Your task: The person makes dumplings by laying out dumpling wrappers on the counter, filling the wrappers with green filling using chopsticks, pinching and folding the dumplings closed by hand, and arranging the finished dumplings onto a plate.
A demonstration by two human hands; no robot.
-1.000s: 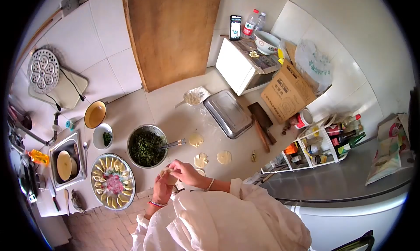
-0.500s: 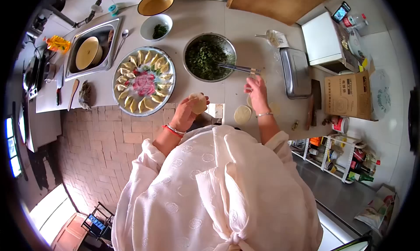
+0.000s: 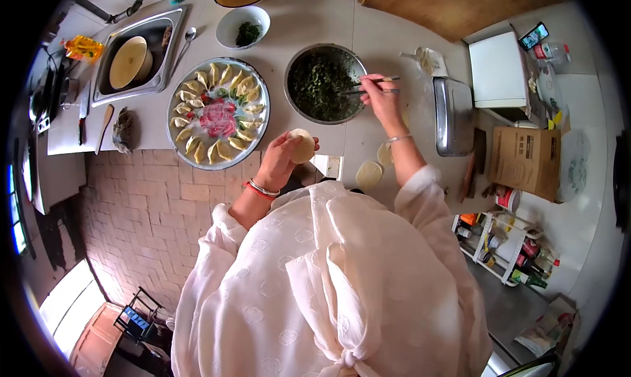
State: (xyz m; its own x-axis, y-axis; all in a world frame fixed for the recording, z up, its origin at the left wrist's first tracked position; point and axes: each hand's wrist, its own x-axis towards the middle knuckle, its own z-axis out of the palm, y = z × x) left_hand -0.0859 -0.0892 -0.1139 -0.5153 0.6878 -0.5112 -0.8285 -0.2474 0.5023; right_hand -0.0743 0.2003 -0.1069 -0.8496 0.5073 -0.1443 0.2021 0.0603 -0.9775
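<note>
My left hand [image 3: 279, 159] holds a round dumpling wrapper [image 3: 302, 147] near the counter's front edge. In my right hand [image 3: 383, 103] is a pair of chopsticks [image 3: 371, 90], their tips down in the chopped green filling [image 3: 320, 81]. A steel bowl [image 3: 290, 104] contains that filling. Two loose wrappers [image 3: 369, 175] lie on the counter beside my right forearm. Left of the bowl, a large enamel tray [image 3: 176, 88] carries folded dumplings [image 3: 223, 150] in a ring around its painted flower.
A small white bowl [image 3: 227, 26] with greens stands behind the tray. The sink [image 3: 158, 75] holds a basin. A knife [image 3: 83, 111] lies at the left. A lidded metal box [image 3: 453, 117] and cardboard box [image 3: 526, 160] stand at the right.
My right hand has moved up to the bowl and taken hold of the chopsticks, which lay on its rim before. The left hand still holds the wrapper.
</note>
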